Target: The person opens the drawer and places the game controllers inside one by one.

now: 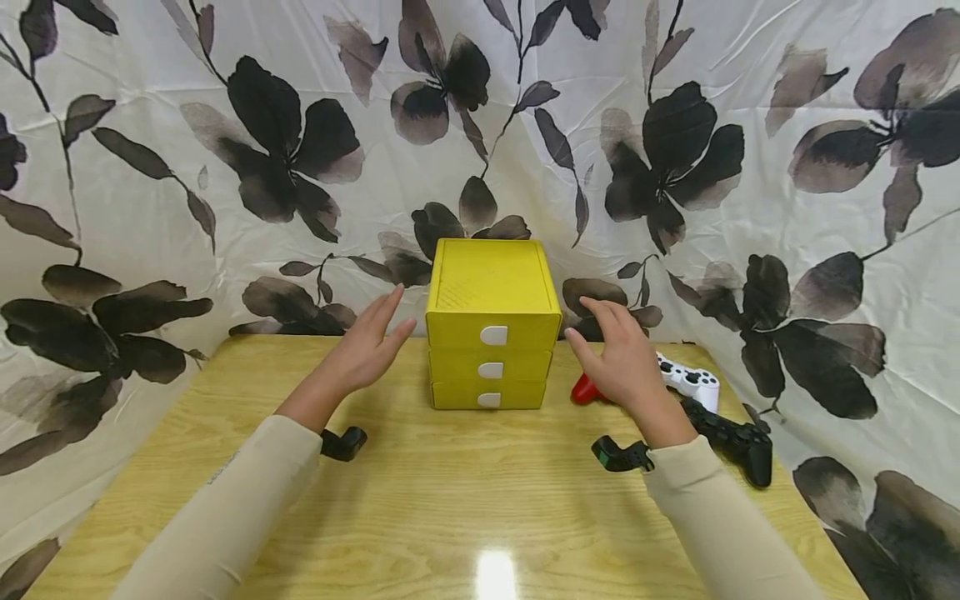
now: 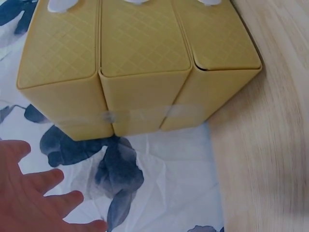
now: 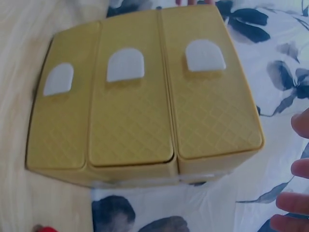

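A yellow box with three stacked drawers stands near the back of the wooden table, each drawer front bearing a white tab. My left hand is raised just left of it, fingers spread and touching nothing. On the other side my right hand hovers, its fingers extended and apart from the box. The left wrist view shows the box side with clear tape across it and my left hand beside it. In the right wrist view the drawer fronts appear closed, with fingertips of my right hand at the edge.
On the right of the table lie a white game controller, a black one and a red object partly hidden behind my right hand. A floral cloth hangs behind the table.
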{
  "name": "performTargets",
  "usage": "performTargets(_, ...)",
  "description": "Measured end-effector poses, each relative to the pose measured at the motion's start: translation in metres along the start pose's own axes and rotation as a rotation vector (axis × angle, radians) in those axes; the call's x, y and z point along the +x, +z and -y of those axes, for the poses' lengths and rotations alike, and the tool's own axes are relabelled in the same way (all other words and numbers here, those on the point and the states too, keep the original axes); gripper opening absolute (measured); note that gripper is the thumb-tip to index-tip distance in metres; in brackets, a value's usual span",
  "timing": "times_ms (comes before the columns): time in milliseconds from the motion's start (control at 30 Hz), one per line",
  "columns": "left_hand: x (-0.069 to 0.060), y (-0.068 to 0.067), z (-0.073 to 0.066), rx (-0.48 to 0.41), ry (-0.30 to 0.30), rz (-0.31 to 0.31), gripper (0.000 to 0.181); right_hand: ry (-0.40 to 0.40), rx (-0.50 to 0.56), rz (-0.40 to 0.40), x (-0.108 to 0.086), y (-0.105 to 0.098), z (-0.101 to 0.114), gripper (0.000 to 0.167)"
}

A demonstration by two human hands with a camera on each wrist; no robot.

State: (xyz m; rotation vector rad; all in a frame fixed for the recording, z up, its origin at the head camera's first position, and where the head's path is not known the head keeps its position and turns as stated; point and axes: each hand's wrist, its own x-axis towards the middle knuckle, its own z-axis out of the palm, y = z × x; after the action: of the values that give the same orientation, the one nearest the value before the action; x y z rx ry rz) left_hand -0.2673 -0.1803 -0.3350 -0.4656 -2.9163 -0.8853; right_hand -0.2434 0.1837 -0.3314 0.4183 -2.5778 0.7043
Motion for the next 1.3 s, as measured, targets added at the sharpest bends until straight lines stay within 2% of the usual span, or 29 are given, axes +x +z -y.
performTargets(300, 0.005, 0.0, -0.002, -0.07, -0.046, 0.035, 0.067, -0.053, 0.091, -0.092, 0.001, 0.01, 0.012, 0.046)
performTargets(500, 0.009, 0.001, -0.003, -0.113, -0.035, 0.028, 0.065, -0.09, 0.172, -0.178, 0.001, 0.02, 0.018, 0.035)
performTargets(633, 0.013, 0.002, -0.004, -0.144, -0.031, 0.025, 0.064, -0.102, 0.221, -0.206, 0.002, 0.028, 0.022, 0.031)
performTargets(1133, 0.028, 0.004, -0.01, -0.277, -0.072, 0.044, 0.063, -0.008, 0.406, -0.216, 0.004, 0.054, 0.036, 0.024)
performTargets(1300, 0.031, 0.007, -0.011, -0.314, -0.107, 0.056, 0.062, 0.013, 0.455, -0.22, 0.004, 0.061, 0.039, 0.021)
